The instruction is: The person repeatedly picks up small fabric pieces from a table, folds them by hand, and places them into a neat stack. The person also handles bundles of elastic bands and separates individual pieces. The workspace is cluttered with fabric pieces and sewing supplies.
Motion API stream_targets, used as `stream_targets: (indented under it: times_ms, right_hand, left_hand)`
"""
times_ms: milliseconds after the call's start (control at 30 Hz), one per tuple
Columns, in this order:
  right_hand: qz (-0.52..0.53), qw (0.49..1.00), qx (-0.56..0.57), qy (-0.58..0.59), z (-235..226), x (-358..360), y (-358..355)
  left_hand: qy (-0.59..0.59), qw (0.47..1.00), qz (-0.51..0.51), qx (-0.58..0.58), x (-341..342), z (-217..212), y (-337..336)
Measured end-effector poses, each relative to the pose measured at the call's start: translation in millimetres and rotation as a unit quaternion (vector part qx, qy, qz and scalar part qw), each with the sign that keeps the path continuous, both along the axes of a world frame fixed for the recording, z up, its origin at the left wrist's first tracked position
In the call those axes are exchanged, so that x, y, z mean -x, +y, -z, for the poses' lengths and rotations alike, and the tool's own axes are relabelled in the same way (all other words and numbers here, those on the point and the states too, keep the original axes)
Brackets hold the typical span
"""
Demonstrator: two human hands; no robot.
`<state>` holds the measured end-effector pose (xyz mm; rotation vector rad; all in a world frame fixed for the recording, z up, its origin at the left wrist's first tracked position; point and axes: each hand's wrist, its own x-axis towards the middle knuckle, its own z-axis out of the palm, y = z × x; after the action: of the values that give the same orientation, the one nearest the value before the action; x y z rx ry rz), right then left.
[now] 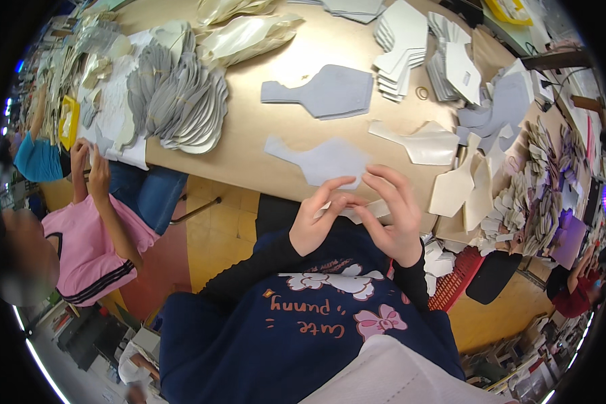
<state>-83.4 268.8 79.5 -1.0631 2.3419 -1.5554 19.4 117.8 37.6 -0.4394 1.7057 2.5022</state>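
Observation:
Close to the table's front edge, my left hand [322,217] and my right hand [396,219] are together, fingers curled. Between them is a pale, thin cut piece [380,210], mostly hidden by the fingers and gripped by both hands. Just beyond my fingertips lies a light grey-blue cut piece [320,159] with a narrow arm to the left. Farther back rests a small stack of grey-blue pieces [337,92] of similar shape. To the right of my hands are cream cut pieces [424,143], some at the table edge.
Bundled grey pieces [175,94] and clear plastic bags [249,40] cover the left of the table [242,151]. White stacks [400,47] stand at the back right, scraps [539,182] at the right. A co-worker in pink [101,242] sits left; a red crate [456,279] is at right.

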Motion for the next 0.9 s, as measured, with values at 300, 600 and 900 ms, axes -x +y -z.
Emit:
stream_targets:
  times_ms: [300, 600, 900]
  right_hand:
    - [-0.103, 0.962, -0.106, -0.230, 15, -9, -34]
    - [-0.041, 0.933, -0.248, -0.258, 17, 1, -27]
    - [-0.065, 0.895, -0.256, -0.360, -7, 18, -48]
  left_hand:
    - [0.043, 0.998, -0.025, 0.046, -15, 7, -32]
    - [0.111, 0.777, -0.020, 0.619, -8, 28, -106]
    - [0.046, 0.778, -0.070, 0.623, -52, 43, -74]
